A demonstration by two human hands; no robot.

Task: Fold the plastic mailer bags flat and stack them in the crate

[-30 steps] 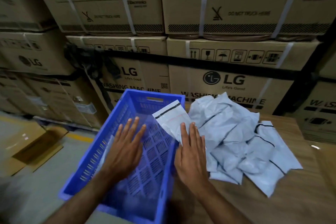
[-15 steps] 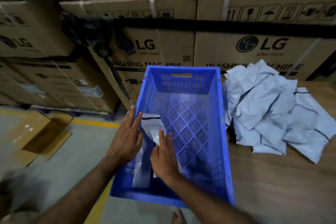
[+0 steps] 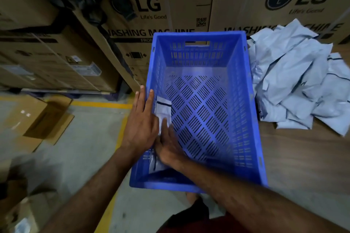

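A blue slatted crate sits on the left end of a wooden table. Against its near-left inner wall stands a folded white mailer bag with a black strip near its top. My left hand lies flat over the crate's left rim, fingers straight, pressing the bag from the left. My right hand is inside the crate, fingers flat against the bag from the right. A loose pile of pale grey mailer bags lies on the table to the right of the crate.
The wooden table runs right of the crate. Stacked cardboard washing-machine boxes wall off the back. On the grey floor at left lie a flattened carton and a yellow line.
The bag went from the crate's right rim down to its near-left wall. Both hands moved with it into the crate and closed in on it. The camera tilted down.
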